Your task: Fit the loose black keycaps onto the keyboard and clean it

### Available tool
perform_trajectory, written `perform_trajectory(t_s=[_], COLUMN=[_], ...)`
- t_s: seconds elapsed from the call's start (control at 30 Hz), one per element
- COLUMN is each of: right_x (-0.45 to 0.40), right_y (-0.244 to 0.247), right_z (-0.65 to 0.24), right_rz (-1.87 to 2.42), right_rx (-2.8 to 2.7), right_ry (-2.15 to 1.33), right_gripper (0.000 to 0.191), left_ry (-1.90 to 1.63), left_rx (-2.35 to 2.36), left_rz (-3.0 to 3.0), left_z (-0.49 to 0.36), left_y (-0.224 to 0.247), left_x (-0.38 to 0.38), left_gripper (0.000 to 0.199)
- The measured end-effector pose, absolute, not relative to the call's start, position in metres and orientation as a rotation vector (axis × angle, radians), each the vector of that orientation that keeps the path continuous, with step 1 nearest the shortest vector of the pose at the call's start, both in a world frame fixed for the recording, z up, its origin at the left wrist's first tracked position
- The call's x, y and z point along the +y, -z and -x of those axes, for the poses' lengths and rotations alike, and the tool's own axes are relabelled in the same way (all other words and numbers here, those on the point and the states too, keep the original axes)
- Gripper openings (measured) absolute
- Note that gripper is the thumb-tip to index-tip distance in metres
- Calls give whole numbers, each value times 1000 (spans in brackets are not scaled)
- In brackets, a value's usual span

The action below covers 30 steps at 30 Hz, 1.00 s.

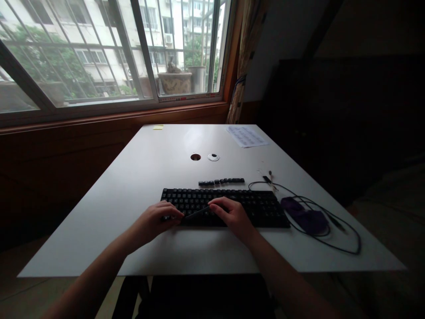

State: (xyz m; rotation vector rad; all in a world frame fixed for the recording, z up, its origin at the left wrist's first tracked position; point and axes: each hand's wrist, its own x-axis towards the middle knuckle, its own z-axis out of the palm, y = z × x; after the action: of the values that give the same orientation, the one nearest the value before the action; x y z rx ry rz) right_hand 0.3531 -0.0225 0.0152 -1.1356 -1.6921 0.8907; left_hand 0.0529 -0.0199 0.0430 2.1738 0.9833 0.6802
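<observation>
A black keyboard (265, 208) lies on the white table in front of me. Over its lower rows, tilted up to the right, is a long dark bar that looks like a space bar keycap (197, 213). My left hand (164, 215) is closed at its left end, with the fingertips pinched together above the keyboard's front left. The thumb and fingers of my right hand (230, 213) pinch its right end. Just behind the keyboard, loose black keycaps (221, 181) stand in an uneven row. My hands cover some of the keys.
Right of the keyboard lie a purple cloth (303, 215) and a looped black cable (358, 241). Small tools (268, 178) are behind them. Farther back are a round hole (195, 157), its white cover (213, 157), printed sheets (247, 136) and a yellow note (158, 127).
</observation>
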Motion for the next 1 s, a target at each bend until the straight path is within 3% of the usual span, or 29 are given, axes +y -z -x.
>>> perform_trajectory(t_s=[0.57, 1.0], right_x=[-33, -31], right_y=[-5, 7], right_z=[-345, -349], right_rz=[1195, 973], right_rx=[-1745, -2176], right_ry=[-766, -258], right_gripper=[14, 15], left_ry=[-1169, -1098], left_rx=[970, 1009], left_rz=[-2534, -2638], left_z=[-63, -63], left_y=[-4, 5], left_x=[-32, -33], left_gripper=[18, 17])
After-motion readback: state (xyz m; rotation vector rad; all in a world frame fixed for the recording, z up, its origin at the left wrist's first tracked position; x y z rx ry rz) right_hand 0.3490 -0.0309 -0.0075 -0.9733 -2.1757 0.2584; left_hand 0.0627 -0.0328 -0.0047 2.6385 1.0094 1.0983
